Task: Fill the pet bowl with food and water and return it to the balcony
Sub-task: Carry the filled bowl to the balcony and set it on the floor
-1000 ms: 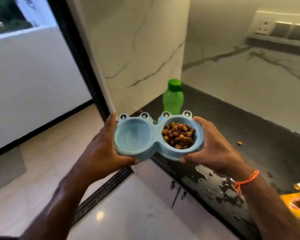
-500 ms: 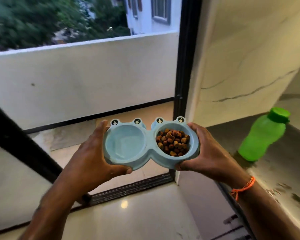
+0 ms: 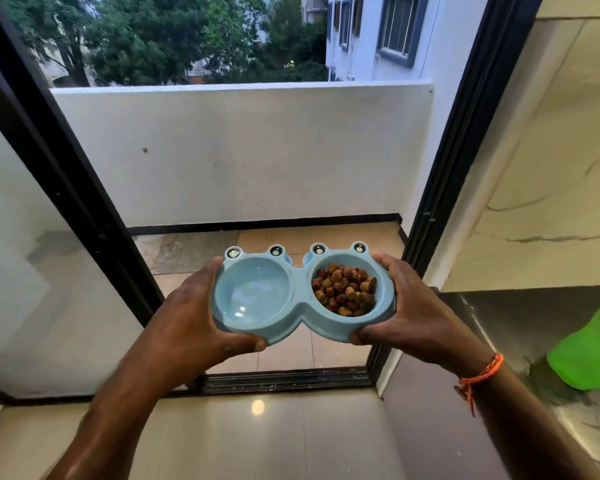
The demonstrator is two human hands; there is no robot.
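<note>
we grip pet bowl (image 3: 302,296) at both ends, left hand (image 3: 201,327) and right hand (image 3: 413,317) curled round rim, chest-high before open balcony door. we keep it level over sill track (image 3: 284,379); water side sloshes, kibble (image 3: 343,289) stays put.

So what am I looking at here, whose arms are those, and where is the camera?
There is no machine here: a person wears a wide-angle camera on the head, looking forward and down, so you see their own two arms. The left hand and the right hand each have a grip on one end of a pale blue double pet bowl with little frog eyes on its rim. Its right cup holds brown kibble; the left cup looks glossy, probably with water. Ahead, past an open sliding door frame, lies the tiled balcony floor with its white wall. At the right edge, a green bottle sits on a dark wet counter.
</note>
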